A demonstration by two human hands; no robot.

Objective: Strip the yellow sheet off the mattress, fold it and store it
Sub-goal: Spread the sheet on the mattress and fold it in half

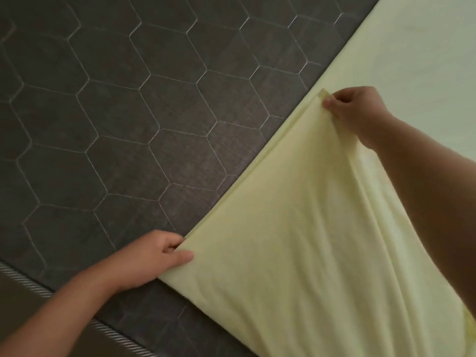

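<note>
Left hand pinches yellow sheet corner low on dark quilted mattress; right hand pinches hemmed edge higher up, fabric lifted between them.

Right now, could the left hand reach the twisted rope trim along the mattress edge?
Probably yes. The left hand pinches the pale yellow cotton sheet close to the silvery twisted rope trim on the dark grey hexagon-quilted mattress. Nothing lies between them, but it must release its grip first.
</note>
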